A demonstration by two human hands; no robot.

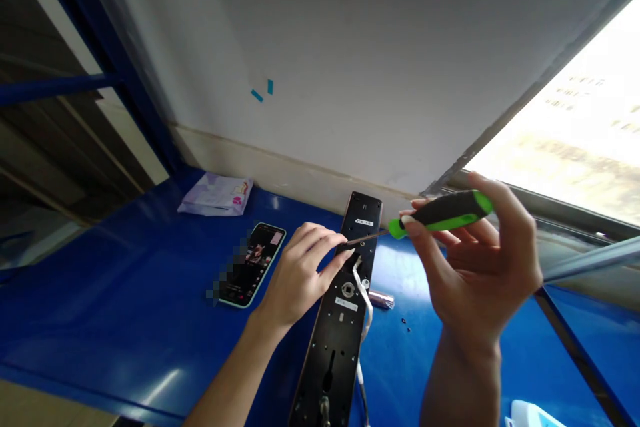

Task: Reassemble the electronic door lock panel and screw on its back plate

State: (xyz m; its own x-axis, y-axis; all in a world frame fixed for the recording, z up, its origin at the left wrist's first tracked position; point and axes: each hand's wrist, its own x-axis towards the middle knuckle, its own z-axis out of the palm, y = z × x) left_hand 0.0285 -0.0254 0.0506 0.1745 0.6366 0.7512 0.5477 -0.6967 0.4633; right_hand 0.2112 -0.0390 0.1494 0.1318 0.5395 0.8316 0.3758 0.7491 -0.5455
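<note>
Blue table (125, 320) below a white wall; I log a long black lock panel (345, 307) lying flat on it; my left hand (300, 273) pinches at the panel's upper part; my right hand (475, 260) grips a green-handled screwdriver (440, 213) above the panel; phone (253, 263) left of the panel.

No legible text is found. A small white label (365, 221) is seen near the top of the black lock panel (345, 307), its characters too small to be read. Print on the phone screen (253, 263) and the purple packet (217, 194) is blurred.
</note>
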